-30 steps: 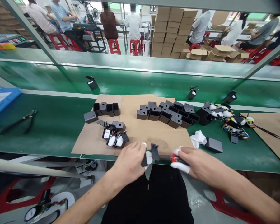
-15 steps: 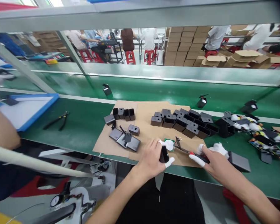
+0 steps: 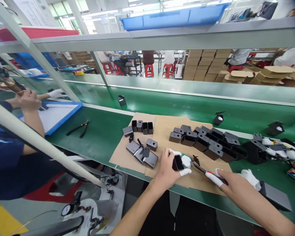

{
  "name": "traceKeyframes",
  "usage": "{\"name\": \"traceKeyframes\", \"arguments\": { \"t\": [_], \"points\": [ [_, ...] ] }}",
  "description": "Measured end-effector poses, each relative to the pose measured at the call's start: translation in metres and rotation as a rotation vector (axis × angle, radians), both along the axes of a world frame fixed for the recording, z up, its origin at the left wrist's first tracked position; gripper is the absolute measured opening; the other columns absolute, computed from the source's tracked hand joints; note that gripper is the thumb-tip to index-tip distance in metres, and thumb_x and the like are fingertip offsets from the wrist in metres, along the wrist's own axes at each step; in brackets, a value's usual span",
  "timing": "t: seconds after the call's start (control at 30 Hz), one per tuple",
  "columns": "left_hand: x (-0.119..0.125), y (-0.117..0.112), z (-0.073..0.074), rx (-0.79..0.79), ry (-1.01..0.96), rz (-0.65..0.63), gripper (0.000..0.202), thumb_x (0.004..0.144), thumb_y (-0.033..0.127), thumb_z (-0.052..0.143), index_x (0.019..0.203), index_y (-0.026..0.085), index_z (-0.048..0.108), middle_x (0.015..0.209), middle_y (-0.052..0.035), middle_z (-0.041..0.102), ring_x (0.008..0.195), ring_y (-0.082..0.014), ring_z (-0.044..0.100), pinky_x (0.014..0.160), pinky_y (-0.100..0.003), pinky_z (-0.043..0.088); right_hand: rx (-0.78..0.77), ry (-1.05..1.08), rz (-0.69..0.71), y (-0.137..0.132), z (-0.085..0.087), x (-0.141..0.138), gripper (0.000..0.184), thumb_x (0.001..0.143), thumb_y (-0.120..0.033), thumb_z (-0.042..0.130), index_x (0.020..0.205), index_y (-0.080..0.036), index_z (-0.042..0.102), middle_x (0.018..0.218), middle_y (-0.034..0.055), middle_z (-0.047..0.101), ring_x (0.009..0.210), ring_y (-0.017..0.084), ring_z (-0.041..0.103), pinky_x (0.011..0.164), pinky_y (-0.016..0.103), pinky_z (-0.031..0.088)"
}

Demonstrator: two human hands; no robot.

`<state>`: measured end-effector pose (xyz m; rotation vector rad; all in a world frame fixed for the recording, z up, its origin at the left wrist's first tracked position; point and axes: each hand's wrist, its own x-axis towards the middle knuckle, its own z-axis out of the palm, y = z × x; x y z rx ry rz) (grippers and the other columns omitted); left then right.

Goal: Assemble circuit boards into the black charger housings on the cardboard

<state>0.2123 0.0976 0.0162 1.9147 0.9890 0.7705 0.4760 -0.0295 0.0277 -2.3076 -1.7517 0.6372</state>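
My left hand (image 3: 169, 167) is closed round a small black part with a white piece and a green board (image 3: 180, 162), resting on the brown cardboard sheet (image 3: 162, 131). White finger cots cover some fingertips. My right hand (image 3: 232, 183) grips a red-handled tool (image 3: 206, 170) whose dark tip points at the part in my left hand. A cluster of black plastic housings (image 3: 206, 141) lies just beyond both hands. Several finished dark units (image 3: 142, 153) lie left of my left hand.
A row of black housings (image 3: 142, 126) stands at the cardboard's far left. Black pliers (image 3: 79, 127) lie on the green bench. A grey box (image 3: 275, 196) and white glove (image 3: 250, 177) sit by my right wrist. A neighbour's arm (image 3: 27, 108) works over a blue-framed tray (image 3: 56, 113).
The view tilted upward and rightward, bringing the overhead shelf and a neighbour at the left into sight. My hands keep their grips; the tool tip now sits closer to the part.
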Motion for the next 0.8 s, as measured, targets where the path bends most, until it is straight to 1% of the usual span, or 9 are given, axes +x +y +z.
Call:
{"name": "traceKeyframes", "arguments": {
  "t": [0.13, 0.23, 0.3, 0.4, 0.47, 0.57, 0.67, 0.73, 0.8],
  "points": [
    [-0.001, -0.002, -0.001, -0.004, -0.018, 0.055, 0.054, 0.080, 0.049, 0.093, 0.120, 0.026, 0.065, 0.118, -0.0057, 0.055, 0.116, -0.0294, 0.063, 0.105, -0.050, 0.055, -0.003, -0.060, -0.024, -0.008, 0.010, -0.002, 0.027, 0.098, -0.045, 0.056, 0.085, -0.026, 0.071, 0.070, 0.0080, 0.074, 0.069, 0.031, 0.071, 0.062, 0.034, 0.045],
    [0.000, -0.002, -0.001, 0.004, -0.046, 0.088, 0.053, 0.086, 0.043, 0.088, 0.128, 0.026, 0.060, 0.118, -0.0052, 0.056, 0.118, -0.0282, 0.063, 0.105, -0.048, 0.055, 0.096, -0.104, -0.047, -0.025, 0.019, 0.004, 0.020, 0.096, -0.040, 0.059, 0.086, -0.027, 0.071, 0.074, 0.0076, 0.076, 0.064, 0.029, 0.070, 0.058, 0.033, 0.044],
    [0.001, -0.001, -0.003, 0.013, -0.063, 0.095, 0.056, 0.089, 0.041, 0.085, 0.135, 0.026, 0.055, 0.123, -0.0067, 0.056, 0.123, -0.0292, 0.062, 0.110, -0.051, 0.052, 0.155, -0.110, -0.060, -0.040, 0.029, 0.008, 0.022, 0.098, -0.040, 0.059, 0.084, -0.027, 0.069, 0.077, 0.0062, 0.076, 0.063, 0.027, 0.069, 0.058, 0.033, 0.044],
    [0.003, 0.001, -0.007, 0.037, -0.090, 0.099, 0.073, 0.088, 0.037, 0.086, 0.146, 0.025, 0.045, 0.136, -0.0110, 0.052, 0.135, -0.0328, 0.056, 0.120, -0.059, 0.044, 0.234, -0.073, -0.113, -0.071, 0.043, 0.015, 0.028, 0.103, -0.042, 0.056, 0.081, -0.028, 0.067, 0.083, 0.0045, 0.074, 0.072, 0.025, 0.071, 0.066, 0.032, 0.052],
    [0.003, 0.002, -0.011, 0.124, -0.067, 0.114, 0.085, 0.086, 0.037, 0.087, 0.155, 0.025, 0.037, 0.142, -0.0142, 0.047, 0.140, -0.0353, 0.053, 0.121, -0.061, 0.043, 0.306, -0.035, -0.204, -0.095, 0.046, 0.020, 0.030, 0.106, -0.045, 0.054, 0.088, -0.027, 0.070, 0.095, 0.0053, 0.076, 0.087, 0.025, 0.074, 0.078, 0.031, 0.057],
    [0.003, 0.001, -0.014, 0.417, 0.008, 0.139, 0.084, 0.090, 0.037, 0.084, 0.158, 0.024, 0.036, 0.147, -0.0181, 0.047, 0.145, -0.0394, 0.052, 0.119, -0.061, 0.045, 0.436, -0.057, -0.457, -0.133, 0.033, 0.031, 0.035, 0.107, -0.053, 0.053, 0.092, -0.025, 0.068, 0.108, 0.0074, 0.076, 0.098, 0.027, 0.074, 0.086, 0.033, 0.058],
    [0.007, 0.001, -0.009, 0.722, 0.121, 0.072, 0.050, 0.096, 0.030, 0.076, 0.141, 0.023, 0.055, 0.139, -0.0169, 0.061, 0.142, -0.0407, 0.057, 0.116, -0.059, 0.044, 0.479, -0.263, -0.739, -0.161, 0.009, 0.050, 0.037, 0.106, -0.058, 0.053, 0.100, -0.025, 0.070, 0.112, 0.0088, 0.076, 0.093, 0.029, 0.075, 0.077, 0.036, 0.056],
    [0.012, 0.004, 0.001, 0.759, 0.272, -0.030, 0.030, 0.097, 0.027, 0.073, 0.124, 0.020, 0.063, 0.132, -0.0174, 0.068, 0.133, -0.0413, 0.063, 0.113, -0.059, 0.044, 0.430, -0.460, -0.817, -0.171, -0.005, 0.066, 0.038, 0.106, -0.056, 0.051, 0.109, -0.024, 0.072, 0.109, 0.0114, 0.075, 0.084, 0.030, 0.072, 0.066, 0.036, 0.050],
    [0.020, 0.009, 0.014, 0.684, 0.431, -0.144, 0.028, 0.093, 0.026, 0.075, 0.118, 0.016, 0.066, 0.128, -0.0206, 0.069, 0.123, -0.0427, 0.066, 0.107, -0.061, 0.046, 0.378, -0.618, -0.808, -0.173, -0.013, 0.082, 0.039, 0.105, -0.052, 0.049, 0.101, -0.022, 0.073, 0.101, 0.0147, 0.073, 0.077, 0.033, 0.069, 0.060, 0.038, 0.045]
  ]
}}
